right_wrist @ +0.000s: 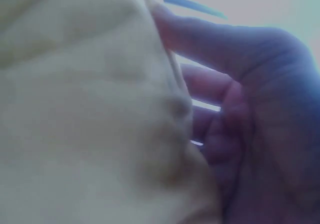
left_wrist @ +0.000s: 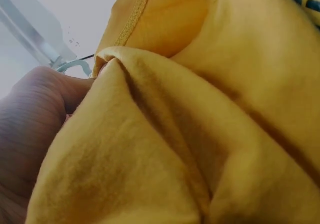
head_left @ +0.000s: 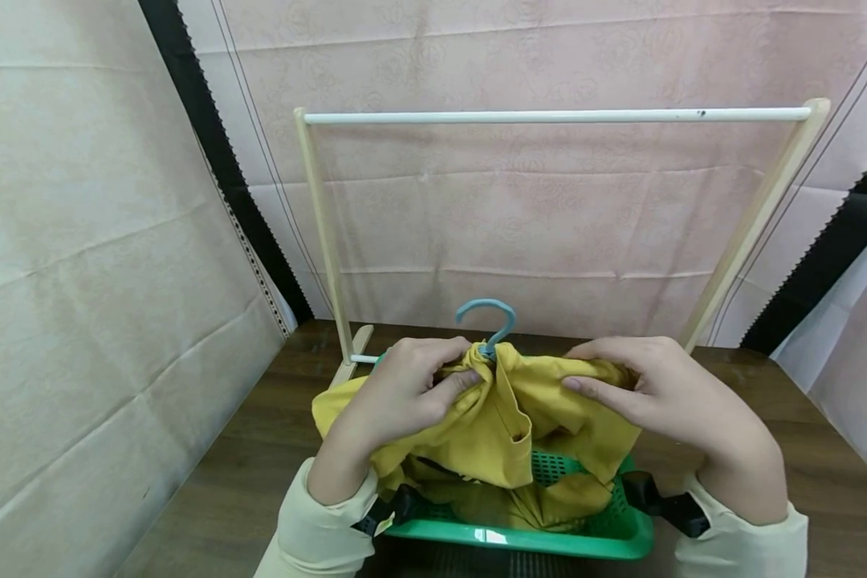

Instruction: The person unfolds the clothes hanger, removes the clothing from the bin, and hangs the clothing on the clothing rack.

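Note:
A yellow shirt (head_left: 509,449) hangs bunched over a light-blue hanger, whose hook (head_left: 511,318) rises out of the neckline. My left hand (head_left: 410,387) pinches the cloth at the neck, just left of the hook. On the other side, my right hand (head_left: 668,393) grips the shoulder cloth between thumb and fingers. In the left wrist view the fabric (left_wrist: 150,149) falls in folds beside the hand, with a stitched seam showing. Pale, blurred cloth (right_wrist: 90,108) fills much of the right wrist view. The hanger's arms are hidden under the shirt.
Beneath the shirt stands a green basket (head_left: 520,541) with yellow cloth in it. A clothes rack with a white top bar (head_left: 549,117) and pale wooden posts (head_left: 325,233) stands behind on the brown wooden table (head_left: 224,482). Light fabric walls (head_left: 549,217) enclose the back and sides.

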